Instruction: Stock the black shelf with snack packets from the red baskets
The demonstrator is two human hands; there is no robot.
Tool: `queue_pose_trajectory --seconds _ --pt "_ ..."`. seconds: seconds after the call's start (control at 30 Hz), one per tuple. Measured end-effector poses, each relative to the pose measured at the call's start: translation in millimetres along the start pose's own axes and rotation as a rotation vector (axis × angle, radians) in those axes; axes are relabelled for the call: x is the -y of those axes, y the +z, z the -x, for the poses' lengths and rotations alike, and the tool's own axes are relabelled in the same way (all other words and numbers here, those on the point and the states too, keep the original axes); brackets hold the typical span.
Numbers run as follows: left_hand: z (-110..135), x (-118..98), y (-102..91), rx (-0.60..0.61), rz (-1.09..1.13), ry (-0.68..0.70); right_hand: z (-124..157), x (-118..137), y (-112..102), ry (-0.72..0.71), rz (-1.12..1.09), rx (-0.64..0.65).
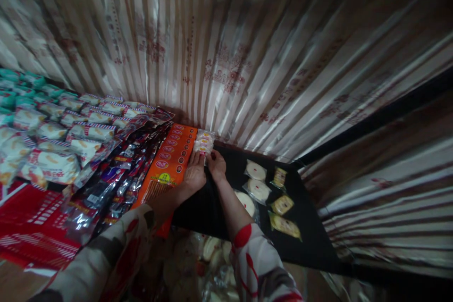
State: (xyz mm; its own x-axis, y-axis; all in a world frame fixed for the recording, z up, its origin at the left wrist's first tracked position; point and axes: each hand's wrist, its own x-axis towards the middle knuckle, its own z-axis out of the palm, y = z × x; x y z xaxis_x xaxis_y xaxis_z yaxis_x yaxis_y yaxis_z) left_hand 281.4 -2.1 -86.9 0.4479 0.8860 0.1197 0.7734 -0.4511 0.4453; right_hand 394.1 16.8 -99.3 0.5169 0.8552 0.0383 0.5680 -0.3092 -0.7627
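Small clear-wrapped white packets [204, 138] lie in a column at the far edge of a black tabletop [198, 212], beside an orange printed package [169, 151]. My left hand [195, 171] rests with its fingers stretched out flat over the near end of this column. From the right side, my right hand [216, 164] closes its bent fingers on the edge of the nearest white packet, which is partly covered by both hands. To the right lie round white wrapped pieces [258, 189] and yellow wrapped pieces [282, 204].
Dark glossy packages [123, 184] overlap left of the orange one. Farther left are rows of white snack bags [53, 165], teal bags [21, 82] and a red package [38, 222]. A pleated printed curtain [226, 52] hangs close behind the table. More wrapped pieces [212, 255] sit below the near edge.
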Motion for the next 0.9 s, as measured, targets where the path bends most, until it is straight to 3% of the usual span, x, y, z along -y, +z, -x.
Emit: queue_pose_trajectory --seconds 0.27,0.5,0.67,0.9 --pt "10.3 -15.4 -11.3 -0.007 -0.033 0.045 29.9 -6.7 -23.3 -0.085 0.054 -0.139" --pt "44.7 -55.1 -5.6 0.117 0.046 0.295 78.8 -35.4 -67.4 -0.233 0.172 -0.264" --pt "72.1 -83.2 10.5 0.274 0.074 0.43 123.5 -64.9 -95.2 -0.262 0.32 -0.232" --pt "101.4 -99.5 26.9 0.407 0.029 0.409 162.6 -84.2 -107.0 -0.244 0.464 -0.19"
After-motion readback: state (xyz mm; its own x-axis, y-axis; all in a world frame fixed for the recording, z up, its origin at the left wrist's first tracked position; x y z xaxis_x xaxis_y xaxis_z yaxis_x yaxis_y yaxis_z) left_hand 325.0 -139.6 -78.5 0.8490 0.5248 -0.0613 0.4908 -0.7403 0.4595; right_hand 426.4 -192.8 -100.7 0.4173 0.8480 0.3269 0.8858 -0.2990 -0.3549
